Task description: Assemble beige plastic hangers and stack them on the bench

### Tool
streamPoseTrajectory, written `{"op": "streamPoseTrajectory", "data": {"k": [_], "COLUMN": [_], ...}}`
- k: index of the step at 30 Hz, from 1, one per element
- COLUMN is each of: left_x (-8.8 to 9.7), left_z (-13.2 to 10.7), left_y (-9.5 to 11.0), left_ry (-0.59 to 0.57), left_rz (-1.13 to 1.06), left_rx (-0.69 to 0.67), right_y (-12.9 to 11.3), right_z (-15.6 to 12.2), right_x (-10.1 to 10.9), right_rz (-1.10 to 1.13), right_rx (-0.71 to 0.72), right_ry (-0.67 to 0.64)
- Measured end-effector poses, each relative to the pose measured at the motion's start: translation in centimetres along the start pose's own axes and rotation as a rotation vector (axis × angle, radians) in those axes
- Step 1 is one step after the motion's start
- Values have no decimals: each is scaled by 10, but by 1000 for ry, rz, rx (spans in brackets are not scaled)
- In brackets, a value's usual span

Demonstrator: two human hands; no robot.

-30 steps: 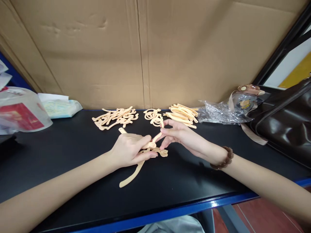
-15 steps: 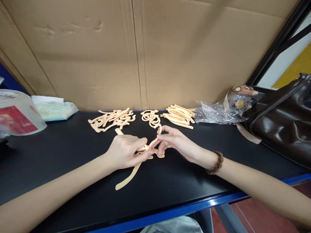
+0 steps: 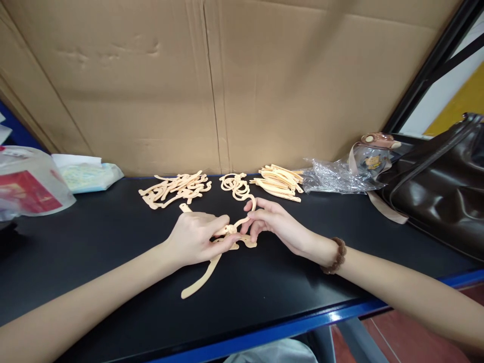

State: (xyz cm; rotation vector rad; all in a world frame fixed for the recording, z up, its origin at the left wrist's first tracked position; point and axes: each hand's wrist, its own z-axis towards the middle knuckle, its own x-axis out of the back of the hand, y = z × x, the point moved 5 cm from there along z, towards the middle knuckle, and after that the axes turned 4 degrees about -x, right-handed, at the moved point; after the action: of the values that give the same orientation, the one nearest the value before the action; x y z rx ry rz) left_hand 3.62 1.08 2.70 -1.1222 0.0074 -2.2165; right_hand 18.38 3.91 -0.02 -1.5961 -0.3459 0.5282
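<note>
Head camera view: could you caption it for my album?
A left hand and right hand hold pale tan, curved pieces over a black tabletop, three pale tan piles behind.

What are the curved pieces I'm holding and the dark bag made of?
The pale cream, slim curved pieces look like smooth, satin plastic: evenly coloured, no visible grain, though wood is possible. The dark brown, slouchy bag seems glossy leather or imitation leather, given its bright highlights and soft creases.

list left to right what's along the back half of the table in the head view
Clear package with red panel, pale packet, pile of curvy pieces, pile of ring-like pieces, pile of strips, crumpled clear plastic, dark brown bag.
</note>
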Motion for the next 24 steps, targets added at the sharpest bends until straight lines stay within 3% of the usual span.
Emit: {"op": "streamPoseTrajectory", "data": {"k": [12, 24], "left_x": [-8, -18], "left_z": [-1, -4], "left_y": [-2, -4], "left_ry": [-110, -178], "left_rz": [-28, 128], "left_rx": [4, -29], "right_y": [11, 11], "right_z": [9, 10], "right_x": [10, 7], "right_rz": [-31, -97], "right_rx": [-41, -90], "right_ry": [3, 17]}}
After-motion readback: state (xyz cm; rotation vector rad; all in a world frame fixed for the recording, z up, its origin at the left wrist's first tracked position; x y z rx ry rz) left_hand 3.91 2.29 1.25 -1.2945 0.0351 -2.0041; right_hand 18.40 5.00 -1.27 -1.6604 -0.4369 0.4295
